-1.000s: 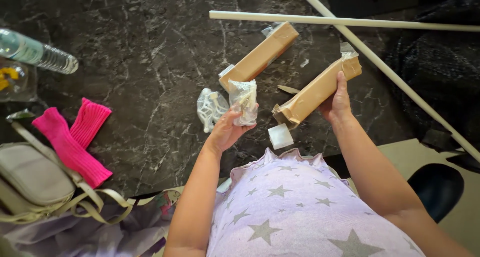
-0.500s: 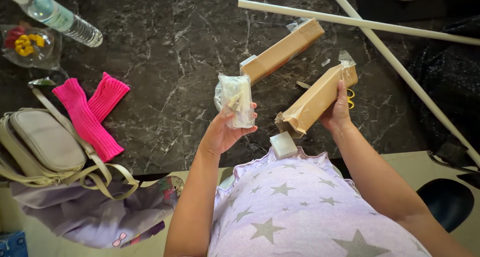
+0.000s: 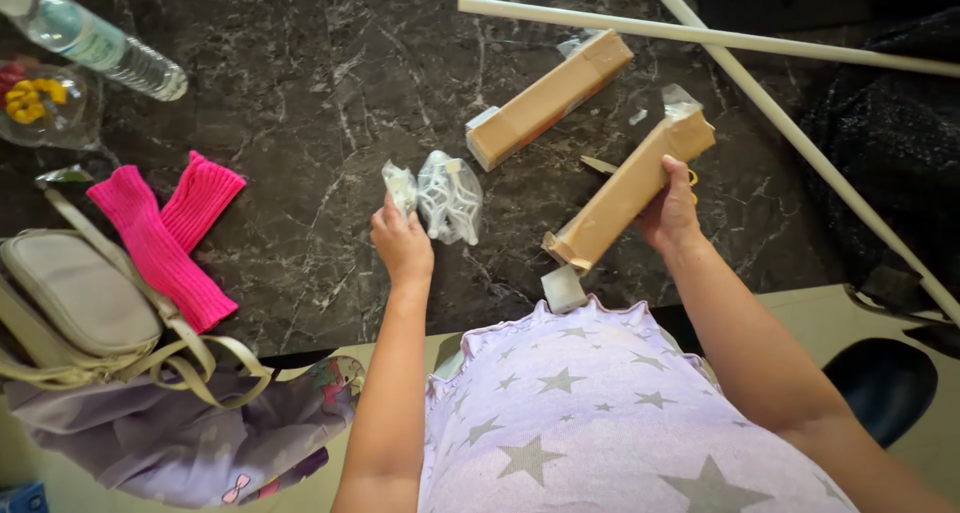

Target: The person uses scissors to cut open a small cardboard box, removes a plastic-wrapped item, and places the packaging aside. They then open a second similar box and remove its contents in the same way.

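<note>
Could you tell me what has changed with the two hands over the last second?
The left hand has lowered its small clear bag from in front of the chest onto the dark marble floor, beside another clear bag of white parts. The right hand still grips the long cardboard box.

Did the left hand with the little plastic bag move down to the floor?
Yes. The left hand went down and set its small bag beside the other clear bag lying on the dark marble floor.

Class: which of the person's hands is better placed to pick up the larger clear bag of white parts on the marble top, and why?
Probably the left hand: it rests by the clear bag of white parts, holding only a small bag. The right hand is gripping a brown box.
</note>
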